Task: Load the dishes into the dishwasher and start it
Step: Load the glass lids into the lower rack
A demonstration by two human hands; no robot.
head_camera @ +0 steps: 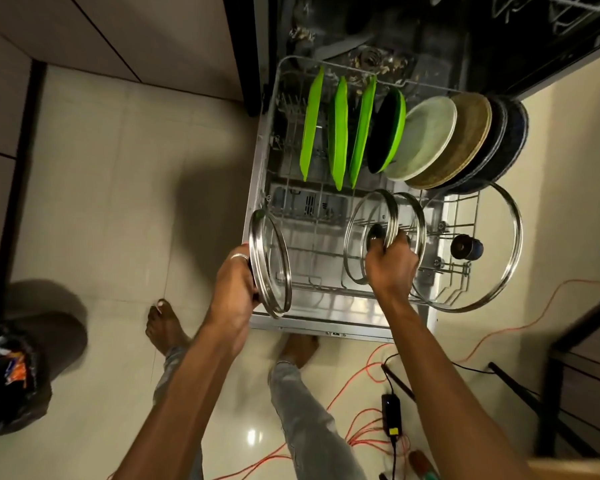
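Observation:
The dishwasher's lower rack (262,161) is pulled out over the open door. Three green plates (338,133), a black-and-green bowl (387,129), a white plate (426,136), a tan plate (471,133) and dark plates (510,140) stand in its back row. My left hand (234,292) grips a glass lid with a steel rim (271,263) upright at the rack's front left corner. My right hand (390,263) holds the knob of a second glass lid (371,233) standing in the front row. A large glass lid (478,247) with a black knob leans at the rack's right side.
The upper rack (561,12) shows at the top right. Orange cables (371,379) and a black adapter (391,414) lie on the tiled floor near my feet (163,323). A dark bin with a bag (11,372) stands at the left. A black frame (575,368) stands at the right.

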